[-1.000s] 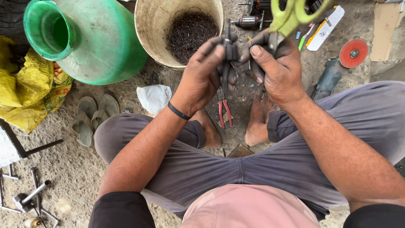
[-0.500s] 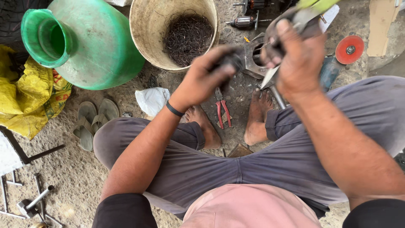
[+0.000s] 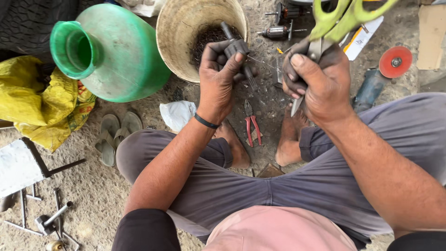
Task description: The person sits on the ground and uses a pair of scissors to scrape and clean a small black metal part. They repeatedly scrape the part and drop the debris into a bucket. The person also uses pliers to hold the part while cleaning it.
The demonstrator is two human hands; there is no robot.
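Knees spread, bare feet on gritty floor, red-handled pliers (image 3: 252, 125) lying between them, nose pointing away. Left hand (image 3: 217, 81) fingers closed around a dark gray part (image 3: 236, 47), held over the rim of the tan bucket (image 3: 169, 35); part's long axis runs near-to-far, tilted slightly left at the far end. Right hand (image 3: 320, 81) clenched on green-handled scissors (image 3: 325, 32): handles point up and away, blade tip points down toward the person. Green jug (image 3: 114, 51) lies on its side at far left, mouth facing left.
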